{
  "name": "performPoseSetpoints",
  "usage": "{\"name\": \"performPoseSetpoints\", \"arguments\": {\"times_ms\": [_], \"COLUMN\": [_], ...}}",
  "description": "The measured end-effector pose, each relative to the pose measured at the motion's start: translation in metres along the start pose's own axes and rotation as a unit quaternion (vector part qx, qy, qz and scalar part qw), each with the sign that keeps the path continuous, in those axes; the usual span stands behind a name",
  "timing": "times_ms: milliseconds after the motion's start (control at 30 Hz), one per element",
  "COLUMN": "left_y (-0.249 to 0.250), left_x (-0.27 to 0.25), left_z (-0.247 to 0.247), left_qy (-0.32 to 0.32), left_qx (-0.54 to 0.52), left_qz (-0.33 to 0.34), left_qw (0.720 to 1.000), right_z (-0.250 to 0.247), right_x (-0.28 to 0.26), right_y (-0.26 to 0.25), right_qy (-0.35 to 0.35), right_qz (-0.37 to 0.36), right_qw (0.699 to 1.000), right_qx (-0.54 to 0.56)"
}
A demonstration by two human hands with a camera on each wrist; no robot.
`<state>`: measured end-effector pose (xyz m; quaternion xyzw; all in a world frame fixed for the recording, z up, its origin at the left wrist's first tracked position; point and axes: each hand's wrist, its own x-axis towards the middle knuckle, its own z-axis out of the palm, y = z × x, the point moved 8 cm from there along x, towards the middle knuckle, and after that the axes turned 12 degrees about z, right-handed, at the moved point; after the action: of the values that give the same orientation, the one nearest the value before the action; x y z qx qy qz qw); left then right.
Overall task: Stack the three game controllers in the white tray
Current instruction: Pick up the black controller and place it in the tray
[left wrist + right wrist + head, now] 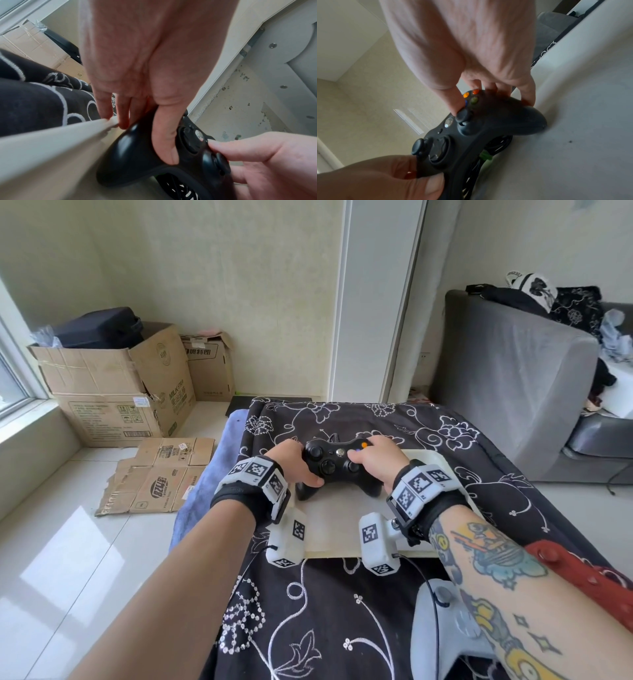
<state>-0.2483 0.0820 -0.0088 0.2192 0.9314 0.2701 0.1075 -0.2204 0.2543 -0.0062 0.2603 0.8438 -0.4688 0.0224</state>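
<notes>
Both grips clasped: left hand [297, 465] and right hand [373, 462] curled round black controller [337, 465], long axis crosswise, low over white tray [337, 529]; coiled cable [496, 146] beneath. Grey controller [442, 635] nearer right arm.

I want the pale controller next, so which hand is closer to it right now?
Right. The right hand grips the black controller directly beyond the pale controller, which lies under that forearm; the left hand grips its far side.

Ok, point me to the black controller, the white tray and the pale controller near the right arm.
black controller [337, 465], head view, centre face.
white tray [334, 522], head view, bare floor.
pale controller [431, 631], head view, left grip.
</notes>
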Motion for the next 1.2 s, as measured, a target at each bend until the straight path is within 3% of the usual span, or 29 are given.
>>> {"name": "performPoseSetpoints", "arguments": {"times_ms": [600,833,1200], "left_y": [0.003,0.002,0.000], "left_x": [0.002,0.001,-0.013], "left_z": [-0.005,-0.002,-0.005], "left_qy": [0.004,0.000,0.027], "left_qx": [0.067,0.074,0.009], "left_qz": [-0.003,-0.007,-0.024], "left_qw": [0.998,0.997,0.999], "right_z": [0.000,0.000,-0.005], "right_x": [-0.012,-0.021,-0.036], "right_y": [0.002,-0.001,0.008], "right_qy": [0.036,0.017,-0.030], "right_qz": [-0.011,-0.022,0.029], "right_qw": [0.999,1.000,0.997], "right_qx": [-0.019,-0.004,-0.058]}}
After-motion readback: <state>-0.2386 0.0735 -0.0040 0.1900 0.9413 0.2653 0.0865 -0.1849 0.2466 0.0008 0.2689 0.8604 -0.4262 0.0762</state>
